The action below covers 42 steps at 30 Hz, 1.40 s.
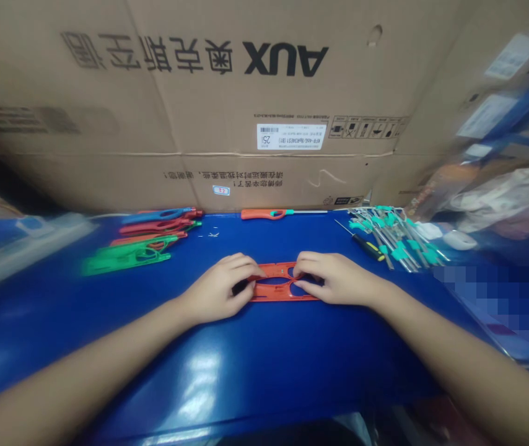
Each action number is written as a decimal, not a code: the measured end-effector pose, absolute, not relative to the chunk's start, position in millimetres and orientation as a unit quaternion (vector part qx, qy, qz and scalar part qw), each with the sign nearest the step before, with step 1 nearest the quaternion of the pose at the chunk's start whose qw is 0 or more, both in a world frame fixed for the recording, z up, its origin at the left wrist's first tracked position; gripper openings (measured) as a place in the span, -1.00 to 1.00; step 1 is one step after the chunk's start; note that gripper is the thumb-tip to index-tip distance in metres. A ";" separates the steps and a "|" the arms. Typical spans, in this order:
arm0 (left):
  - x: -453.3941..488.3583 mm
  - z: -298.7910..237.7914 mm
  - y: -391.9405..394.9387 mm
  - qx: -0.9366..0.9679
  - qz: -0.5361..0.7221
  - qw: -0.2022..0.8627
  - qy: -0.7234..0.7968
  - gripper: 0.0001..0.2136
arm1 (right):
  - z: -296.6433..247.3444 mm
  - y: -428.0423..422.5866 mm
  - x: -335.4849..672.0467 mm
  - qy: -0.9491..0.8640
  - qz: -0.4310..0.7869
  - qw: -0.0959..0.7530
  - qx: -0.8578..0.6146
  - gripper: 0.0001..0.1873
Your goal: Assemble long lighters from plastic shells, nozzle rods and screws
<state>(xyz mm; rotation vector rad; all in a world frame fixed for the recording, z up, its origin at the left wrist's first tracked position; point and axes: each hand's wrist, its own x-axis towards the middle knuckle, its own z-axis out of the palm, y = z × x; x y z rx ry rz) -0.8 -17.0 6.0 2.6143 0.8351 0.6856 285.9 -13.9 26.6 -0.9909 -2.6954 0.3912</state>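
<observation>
Your forearms (106,356) are spanning the table (315,371); your left hand (220,288) and right hand (345,279) are pinching two orange shell halves (269,292), unjoined; one assembled-looking lighter (259,214) is lying behind.

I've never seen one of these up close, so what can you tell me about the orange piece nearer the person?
The nearer orange piece is long, narrow and shiny, and looks like plastic. A slit shows toward its left end and a curved opening toward its right. It lies on the blue table, lengthwise across the view, alongside a similar orange piece. The left hand has its thumb at one end, the right hand at the other.
</observation>
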 end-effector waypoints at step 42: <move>-0.5 2.3 -18.7 0.929 0.235 0.076 0.275 -0.68 | 30.5 62.6 420.4 -0.569 -0.017 0.130 -0.812 -0.85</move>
